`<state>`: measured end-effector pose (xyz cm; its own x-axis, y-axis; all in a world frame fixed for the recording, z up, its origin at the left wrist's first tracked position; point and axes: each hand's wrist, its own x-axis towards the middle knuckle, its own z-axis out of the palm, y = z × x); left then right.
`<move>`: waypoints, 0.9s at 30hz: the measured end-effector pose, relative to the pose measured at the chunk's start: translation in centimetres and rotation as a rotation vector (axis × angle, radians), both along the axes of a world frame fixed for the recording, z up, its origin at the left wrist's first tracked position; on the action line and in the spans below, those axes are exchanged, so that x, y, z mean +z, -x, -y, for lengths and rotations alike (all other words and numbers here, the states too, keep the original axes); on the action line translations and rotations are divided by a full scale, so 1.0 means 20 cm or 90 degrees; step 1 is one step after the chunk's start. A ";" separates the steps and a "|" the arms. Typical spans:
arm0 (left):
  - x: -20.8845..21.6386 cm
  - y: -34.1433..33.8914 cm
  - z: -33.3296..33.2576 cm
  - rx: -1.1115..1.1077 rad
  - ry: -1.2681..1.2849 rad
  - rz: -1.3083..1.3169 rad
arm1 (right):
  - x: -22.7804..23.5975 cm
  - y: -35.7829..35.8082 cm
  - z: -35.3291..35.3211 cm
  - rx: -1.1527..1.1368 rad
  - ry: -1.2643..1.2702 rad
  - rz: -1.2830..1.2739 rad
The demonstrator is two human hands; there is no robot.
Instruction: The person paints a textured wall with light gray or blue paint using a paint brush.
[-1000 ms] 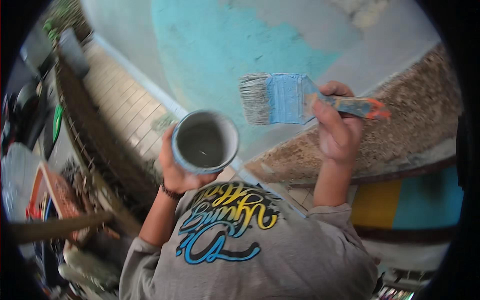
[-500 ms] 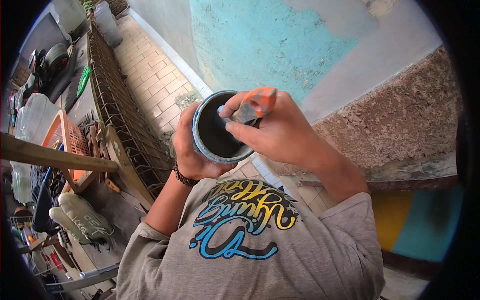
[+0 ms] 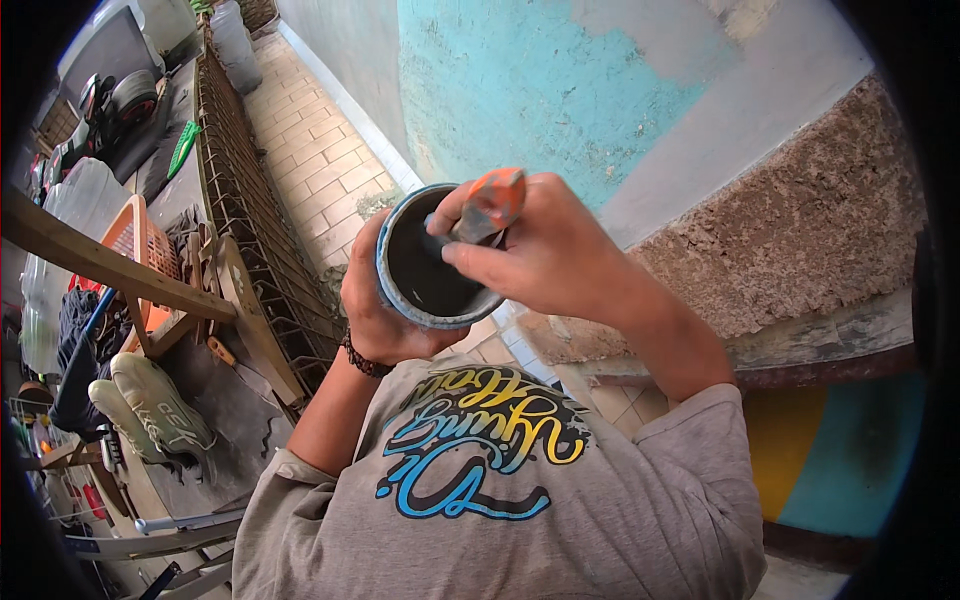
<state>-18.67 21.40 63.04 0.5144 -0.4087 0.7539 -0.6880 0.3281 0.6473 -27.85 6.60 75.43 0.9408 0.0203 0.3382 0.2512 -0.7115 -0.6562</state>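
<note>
In the head view, the left hand (image 3: 375, 300) wraps around the side of a round paint tin (image 3: 432, 262), fingers closed on its wall, holding it up in front of the chest just above the printed grey shirt (image 3: 500, 490). The right hand (image 3: 545, 255) reaches over the tin's rim from the right, fingers pinched shut on the orange handle of a paintbrush (image 3: 487, 205); the handle's end sticks up above the tin while the bristle end goes down inside, probably into the dark paint, though the bristles themselves are hidden. Beyond the tin stands a wall painted turquoise (image 3: 520, 80), and to the right of the tin a rough stone ledge (image 3: 800, 230). Left of the tin runs a wire fence (image 3: 250, 230), with an orange basket (image 3: 135, 245) and pale shoes (image 3: 155, 410) farther left.
</note>
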 end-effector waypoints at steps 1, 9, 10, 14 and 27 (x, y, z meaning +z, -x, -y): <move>0.00 0.00 -0.01 0.000 -0.002 0.000 | 0.02 0.00 0.00 -0.017 -0.031 0.024; 0.00 -0.03 -0.01 -0.031 -0.082 -0.012 | 0.00 -0.05 0.00 -0.003 0.010 -0.007; 0.01 -0.05 -0.01 -0.034 -0.075 0.014 | 0.01 -0.06 0.01 0.001 0.014 -0.009; 0.02 -0.12 -0.02 0.017 -0.076 0.028 | 0.09 -0.10 0.04 -0.031 -0.066 0.045; 0.10 -0.38 0.02 0.102 -0.173 0.053 | 0.07 -0.42 0.04 -0.030 0.256 0.082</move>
